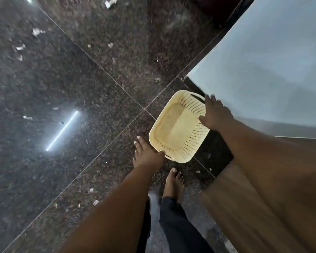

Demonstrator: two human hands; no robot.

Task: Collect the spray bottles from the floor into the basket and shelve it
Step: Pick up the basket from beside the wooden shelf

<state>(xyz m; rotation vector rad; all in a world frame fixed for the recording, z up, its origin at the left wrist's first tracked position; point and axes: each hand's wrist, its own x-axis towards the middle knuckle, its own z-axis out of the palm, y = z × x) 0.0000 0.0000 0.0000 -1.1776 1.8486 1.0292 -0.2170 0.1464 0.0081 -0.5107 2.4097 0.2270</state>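
A pale yellow slotted plastic basket point(177, 125) hangs above the dark floor, lower centre-right of the head view, and its inside holds nothing. My left hand point(151, 157) grips its near rim by the handle slot. My right hand point(215, 114) clasps the far right rim, fingers spread over the edge. No spray bottle shows anywhere in view.
Dark speckled granite floor point(98, 79) with scattered bits of white paper litter point(109, 2). A pale grey surface point(272, 61) fills the upper right and a wooden panel point(235, 198) sits at lower right. My bare feet point(173, 183) stand just below the basket.
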